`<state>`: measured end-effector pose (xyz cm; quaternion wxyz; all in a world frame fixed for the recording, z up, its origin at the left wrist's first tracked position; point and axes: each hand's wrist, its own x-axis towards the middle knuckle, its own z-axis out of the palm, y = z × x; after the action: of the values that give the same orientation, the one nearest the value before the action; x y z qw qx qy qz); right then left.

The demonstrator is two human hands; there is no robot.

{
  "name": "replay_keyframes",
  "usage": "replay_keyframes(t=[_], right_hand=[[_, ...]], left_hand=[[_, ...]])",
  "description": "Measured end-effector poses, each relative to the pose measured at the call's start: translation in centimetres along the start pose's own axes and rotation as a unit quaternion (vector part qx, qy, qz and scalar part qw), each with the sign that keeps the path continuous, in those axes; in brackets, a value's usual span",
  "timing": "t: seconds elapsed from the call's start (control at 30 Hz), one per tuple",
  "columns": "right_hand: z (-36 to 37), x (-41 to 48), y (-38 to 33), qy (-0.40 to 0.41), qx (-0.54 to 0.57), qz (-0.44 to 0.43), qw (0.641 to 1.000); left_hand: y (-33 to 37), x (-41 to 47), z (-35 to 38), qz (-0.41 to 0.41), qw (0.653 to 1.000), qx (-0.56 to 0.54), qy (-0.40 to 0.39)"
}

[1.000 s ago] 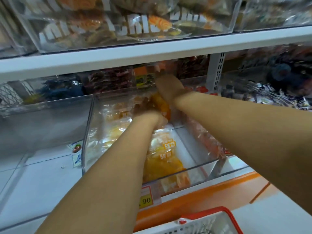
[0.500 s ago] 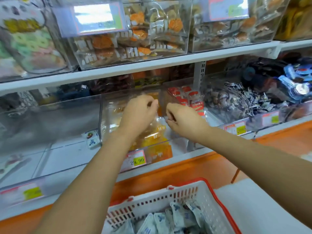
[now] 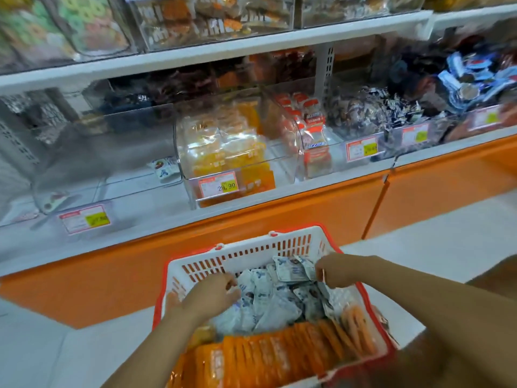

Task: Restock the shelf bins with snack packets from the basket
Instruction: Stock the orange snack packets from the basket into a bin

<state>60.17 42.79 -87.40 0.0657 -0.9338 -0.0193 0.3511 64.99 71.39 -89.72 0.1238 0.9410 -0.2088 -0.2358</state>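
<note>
The basket (image 3: 251,253) holds a row of orange packets (image 3: 265,357) at its near end and a heap of white-and-blue packets (image 3: 268,301) at its far end. The left hand (image 3: 207,296) rests on the heap with fingers bent; whether it grips cannot be told. The right hand (image 3: 340,271) pinches one packet's edge by the right rim. Beyond, the yellow-packet bin (image 3: 291,152) has a tag (image 3: 219,185) reading "29.90". The left bin (image 3: 112,169) is mostly open room.
</note>
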Motion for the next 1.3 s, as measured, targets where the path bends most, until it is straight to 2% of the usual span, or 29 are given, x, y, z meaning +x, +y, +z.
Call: replay_keyframes(t=[0.07, 0.17, 0.3, 0.47, 0.53, 0.6, 0.63, 0.67, 0.73, 0.8, 0.87, 0.93, 0.97, 1.07, 1.1, 1.13, 1.2, 1.23, 1.3], right_hand=[[2.6, -0.5, 0.3, -0.08, -0.015, 0.03, 0.996], [5.1, -1.0, -0.1, -0.066, -0.054, 0.079, 0.993], [7.6, -0.8, -1.1, 0.024, -0.066, 0.097, 0.993], [6.9, -1.3, -1.1, 0.027, -0.029, 0.122, 0.992], [4.6, -1.3, -1.8, 0.066, -0.016, 0.115, 0.991], [1.8, -2.1, -3.0, 0.14, -0.001, 0.094, 0.986], [0.6, -2.7, -3.5, 0.195, 0.012, 0.074, 0.978], [-0.5, -3.3, -4.1, 0.254, 0.027, 0.046, 0.966], [-1.6, -4.4, -5.0, 0.374, 0.035, -0.03, 0.926], [-1.8, -5.4, -5.5, 0.443, 0.019, -0.142, 0.885], [-1.9, -5.8, -5.6, 0.45, -0.004, -0.243, 0.859], [-2.6, -5.8, -5.1, 0.419, 0.03, -0.277, 0.864], [-3.2, -6.0, -4.8, 0.41, 0.073, -0.262, 0.87], [-5.0, -6.0, -4.0, 0.474, 0.171, -0.209, 0.838], [-5.8, -6.0, -3.9, 0.475, 0.201, -0.2, 0.833], [-6.6, -6.0, -3.8, 0.448, 0.233, -0.194, 0.841], [-8.3, -5.8, -3.6, 0.352, 0.277, -0.203, 0.871], [-9.2, -5.9, -3.5, 0.319, 0.275, -0.21, 0.882], [-11.0, -6.5, -3.3, 0.303, 0.264, -0.202, 0.893]], left_hand=[[-0.5, -1.1, 2.7, -0.025, 0.993, -0.02, -0.113], [0.0, -2.8, 4.7, -0.045, 0.981, -0.011, -0.186], [0.8, -3.1, 4.9, -0.073, 0.979, -0.042, -0.185], [2.1, -2.9, 4.3, -0.071, 0.977, 0.012, -0.198], [2.9, -2.3, 3.5, -0.091, 0.983, 0.011, -0.162], [4.0, -1.5, 2.4, -0.103, 0.984, -0.065, -0.126], [4.9, -1.4, 1.7, -0.113, 0.972, -0.164, -0.122], [5.7, -1.1, 1.0, -0.122, 0.94, -0.289, -0.131], [7.7, -1.1, -1.1, -0.11, 0.834, -0.516, -0.163], [9.2, -1.2, -2.8, -0.063, 0.764, -0.628, -0.138], [10.0, -1.0, -4.2, -0.035, 0.75, -0.658, -0.064], [9.8, -0.8, -5.1, -0.015, 0.775, -0.631, -0.012], [9.5, -0.7, -5.5, 0.006, 0.803, -0.596, -0.006], [9.1, -1.4, -7.6, 0.085, 0.925, -0.37, -0.023], [9.3, -1.5, -8.3, 0.102, 0.951, -0.292, -0.02], [9.5, -1.5, -8.9, 0.11, 0.967, -0.231, -0.002], [10.0, -1.4, -10.1, 0.114, 0.977, -0.171, 0.058], [10.2, -1.3, -10.6, 0.119, 0.977, -0.156, 0.084], [10.7, -1.2, -11.9, 0.134, 0.969, -0.166, 0.125]])
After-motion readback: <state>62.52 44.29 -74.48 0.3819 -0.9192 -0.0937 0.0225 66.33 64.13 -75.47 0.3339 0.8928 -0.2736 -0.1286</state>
